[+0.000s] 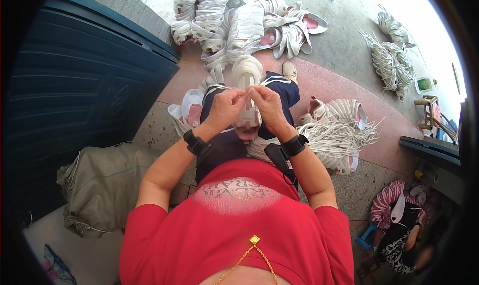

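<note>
Outdoor floor [344,50] of grey concrete crossed by a band of reddish paving, bordered on the person's left by a dark blue panelled door [85,85]. Centre: a seated person in a red shirt and dark shorts, viewed from above, with a white shoe upper [248,93] resting lengthwise on the lap, its rounded toe end pointing away and a pink lining showing at the near end. The piece is pale cream-white, smooth and stiff in outline. The left hand [225,108] and the right hand [268,104] meet over the middle of the upper; the fingers of both are pinched closed on a thin white lace or strip at its top, thumbs and forefingers nearly touching each other. Each wrist carries a black strap. Beyond the knees lies a heap of similar white uppers [239,20], some showing pink inner faces. To the person's right, a loose bundle of white laces [339,135] lies on the floor beside further uppers, and two more lace bundles [391,55] lie well apart at the far right. At the lower left stands a full grey-beige sack [102,185]. At the lower right, another person [404,230] in patterned clothing sits near a small blue stool [367,235].
</note>
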`<act>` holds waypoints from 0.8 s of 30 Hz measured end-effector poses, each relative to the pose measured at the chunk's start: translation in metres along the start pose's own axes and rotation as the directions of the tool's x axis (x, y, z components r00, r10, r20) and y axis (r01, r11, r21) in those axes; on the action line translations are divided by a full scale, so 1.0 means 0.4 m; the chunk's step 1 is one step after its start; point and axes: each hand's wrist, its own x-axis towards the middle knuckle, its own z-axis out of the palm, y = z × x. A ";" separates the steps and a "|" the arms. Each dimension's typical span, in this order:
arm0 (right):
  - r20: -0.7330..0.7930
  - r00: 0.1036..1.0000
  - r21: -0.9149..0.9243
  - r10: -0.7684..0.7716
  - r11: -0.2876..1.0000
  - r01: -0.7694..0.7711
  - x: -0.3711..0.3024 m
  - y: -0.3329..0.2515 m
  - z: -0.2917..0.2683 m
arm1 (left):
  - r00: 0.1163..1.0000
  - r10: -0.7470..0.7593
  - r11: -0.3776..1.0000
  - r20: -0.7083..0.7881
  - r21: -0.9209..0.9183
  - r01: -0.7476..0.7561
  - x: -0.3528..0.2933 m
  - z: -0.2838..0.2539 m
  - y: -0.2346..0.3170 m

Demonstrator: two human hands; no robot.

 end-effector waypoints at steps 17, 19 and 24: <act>0.165 0.937 -0.126 -0.307 0.936 0.329 -0.084 -0.374 -0.033 | 0.826 -0.140 0.908 0.546 0.404 -0.114 0.233 -0.037 -0.213; 0.255 0.837 -0.168 -0.485 0.830 0.532 -0.125 -0.582 -0.026 | 0.798 -0.175 0.970 0.576 0.239 0.040 0.231 -0.053 -0.223; 0.360 0.461 -0.201 -0.812 0.415 0.888 -0.240 -0.897 0.002 | 0.767 -0.208 0.971 0.608 0.031 0.239 0.234 -0.045 -0.250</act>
